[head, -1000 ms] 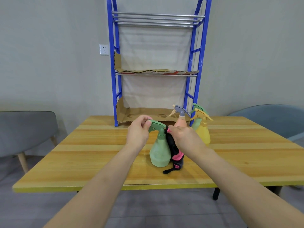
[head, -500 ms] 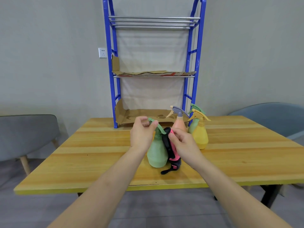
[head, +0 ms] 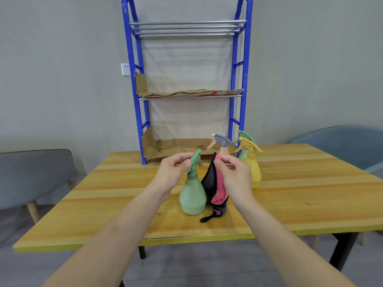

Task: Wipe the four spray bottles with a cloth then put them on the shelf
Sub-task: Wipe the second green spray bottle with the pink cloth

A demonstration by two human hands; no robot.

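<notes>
A pale green spray bottle (head: pixel 192 195) stands upright on the wooden table (head: pixel 310 195). My left hand (head: pixel 174 170) pinches its green trigger head. My right hand (head: pixel 234 172) pinches the top of a black and pink cloth (head: pixel 213 189), which hangs just right of the bottle with its tail on the table. Behind my right hand stand a pink bottle with a grey head (head: pixel 222 145), a yellow bottle (head: pixel 252 168) and a second green bottle (head: pixel 244 141), mostly hidden. The blue shelf (head: pixel 132 100) rises at the table's back, its tiers lined with cardboard.
Torn cardboard (head: pixel 172 148) lines the lowest shelf tier, a second sheet (head: pixel 186 93) the middle one. A grey chair (head: pixel 35 175) stands at the left and a blue-grey chair (head: pixel 342 141) at the right. A wall socket (head: pixel 125 69) is beside the shelf.
My right hand has lifted the cloth off the green bottle's side and now holds it apart by its top. The bottle's head has turned under my left hand.
</notes>
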